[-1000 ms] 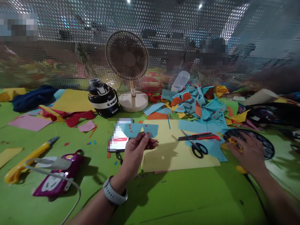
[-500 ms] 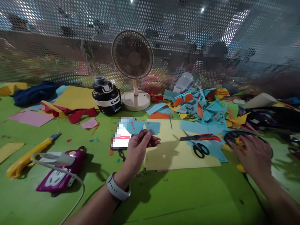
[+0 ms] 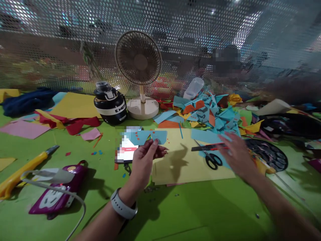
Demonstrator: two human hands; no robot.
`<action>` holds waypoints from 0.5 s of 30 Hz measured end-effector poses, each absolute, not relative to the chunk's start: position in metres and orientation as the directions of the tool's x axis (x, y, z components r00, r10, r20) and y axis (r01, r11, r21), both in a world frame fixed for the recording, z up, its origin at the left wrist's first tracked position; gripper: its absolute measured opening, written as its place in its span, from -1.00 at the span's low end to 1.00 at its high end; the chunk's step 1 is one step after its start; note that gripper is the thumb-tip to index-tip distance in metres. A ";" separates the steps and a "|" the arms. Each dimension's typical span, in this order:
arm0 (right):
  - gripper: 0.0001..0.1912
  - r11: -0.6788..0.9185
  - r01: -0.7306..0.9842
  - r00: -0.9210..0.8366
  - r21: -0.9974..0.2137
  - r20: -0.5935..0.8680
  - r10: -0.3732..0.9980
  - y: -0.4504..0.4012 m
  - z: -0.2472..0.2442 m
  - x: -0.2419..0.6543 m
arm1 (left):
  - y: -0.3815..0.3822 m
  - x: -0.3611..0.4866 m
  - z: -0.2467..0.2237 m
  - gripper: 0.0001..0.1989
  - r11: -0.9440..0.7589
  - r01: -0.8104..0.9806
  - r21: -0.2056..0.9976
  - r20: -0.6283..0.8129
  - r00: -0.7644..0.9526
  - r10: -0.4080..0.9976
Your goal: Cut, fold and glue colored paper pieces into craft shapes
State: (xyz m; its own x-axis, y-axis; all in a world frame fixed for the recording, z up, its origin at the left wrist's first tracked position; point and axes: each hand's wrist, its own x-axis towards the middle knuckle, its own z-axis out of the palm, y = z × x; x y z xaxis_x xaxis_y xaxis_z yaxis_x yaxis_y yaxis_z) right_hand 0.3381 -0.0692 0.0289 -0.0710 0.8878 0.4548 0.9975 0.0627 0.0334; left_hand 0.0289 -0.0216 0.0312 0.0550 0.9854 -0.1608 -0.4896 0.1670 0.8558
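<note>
My left hand (image 3: pixel 146 157) pinches a small blue paper piece (image 3: pixel 159 136) dotted with orange bits, raised above the table beside a lit phone (image 3: pixel 126 150). My right hand (image 3: pixel 235 155), slightly blurred, hovers with its fingers apart, over the right end of a red and black cutter (image 3: pixel 210 147). Black-handled scissors (image 3: pixel 213 160) lie just left of that hand, on pale yellow sheets (image 3: pixel 175 170) and blue paper. To the right of my right hand sits a round black tray (image 3: pixel 272 155), with yellow and orange scraps near its left side.
A fan (image 3: pixel 142 107) and a black bottle (image 3: pixel 110 108) stand at the back. Blue and orange scraps (image 3: pixel 210 110) are heaped behind the sheets. At the left are a yellow cutter (image 3: pixel 25 170) and a purple power strip (image 3: pixel 60 190) with a cable.
My right hand has moved left from the round black tray to above the red and black cutter. My left hand keeps hold of the blue paper. The view has shifted slightly.
</note>
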 end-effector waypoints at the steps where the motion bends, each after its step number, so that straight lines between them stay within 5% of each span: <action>1: -0.41 0.127 0.992 -0.122 0.013 0.387 0.914 -0.063 0.027 0.317 | -0.022 0.029 0.031 -0.67 0.171 -0.484 0.858 -0.167 0.052 0.985; 7: -0.44 0.305 0.952 -0.304 0.005 0.091 0.948 -0.029 0.010 0.224 | -0.022 0.030 0.028 -0.65 0.210 -0.479 0.853 -0.204 0.065 0.977; 15: -0.41 0.350 0.937 -0.351 0.024 0.050 0.935 -0.011 0.004 0.212 | -0.022 0.030 0.026 -0.70 0.226 -0.496 0.838 -0.220 0.072 0.973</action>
State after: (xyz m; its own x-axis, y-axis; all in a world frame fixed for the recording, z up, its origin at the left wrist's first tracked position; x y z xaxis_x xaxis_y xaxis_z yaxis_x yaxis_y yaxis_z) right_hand 0.2123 -0.0108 0.0041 -0.3506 0.9352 0.0505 0.9365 0.3498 0.0239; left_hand 0.0295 -0.0218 0.0256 0.0717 0.9729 -0.2198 -0.4960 0.2260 0.8384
